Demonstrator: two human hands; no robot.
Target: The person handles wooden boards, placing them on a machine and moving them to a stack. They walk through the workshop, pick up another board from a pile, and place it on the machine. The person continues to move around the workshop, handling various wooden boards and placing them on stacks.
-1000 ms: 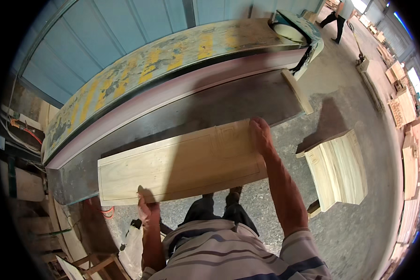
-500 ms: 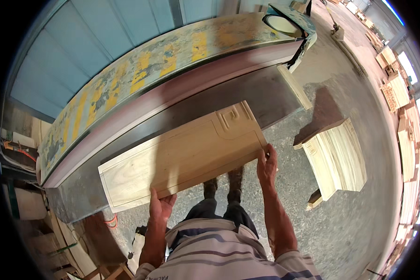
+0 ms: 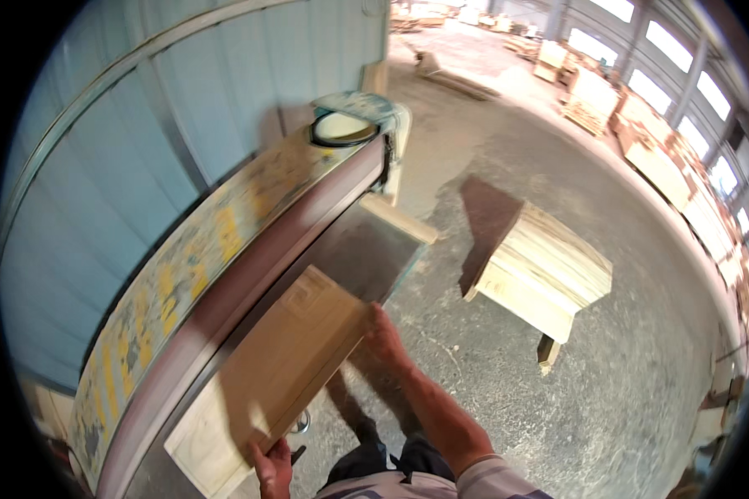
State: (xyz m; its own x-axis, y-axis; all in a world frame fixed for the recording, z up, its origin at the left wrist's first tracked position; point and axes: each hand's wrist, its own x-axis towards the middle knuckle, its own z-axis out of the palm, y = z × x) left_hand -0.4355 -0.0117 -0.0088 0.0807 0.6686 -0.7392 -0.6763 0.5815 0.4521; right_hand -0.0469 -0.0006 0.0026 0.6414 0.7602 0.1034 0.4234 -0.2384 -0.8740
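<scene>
Both my hands grip a long pale wooden panel (image 3: 279, 358) with a routed outline and a carved corner motif at its far end. My left hand (image 3: 273, 470) is closed on the near edge toward the panel's lower left. At its right end my right hand (image 3: 381, 328) grasps the edge close to the corner. The panel lies over a dark metal table (image 3: 362, 249), alongside the long pinkish belt (image 3: 262, 241) of what looks like a belt sander. Whether it rests on the table or hovers just above, I cannot tell.
A worn cover with yellow stripes (image 3: 200, 266) runs along the machine to a round end (image 3: 341, 126). A wooden strip (image 3: 398, 218) crosses the table's far end. On the concrete floor at right stands a stack of pale panels (image 3: 541, 270). Blue wall panels (image 3: 100, 191) rise behind.
My view has turned to the right, so the machine and panel appear further left and more steeply angled. Both hands keep their hold on the panel.
</scene>
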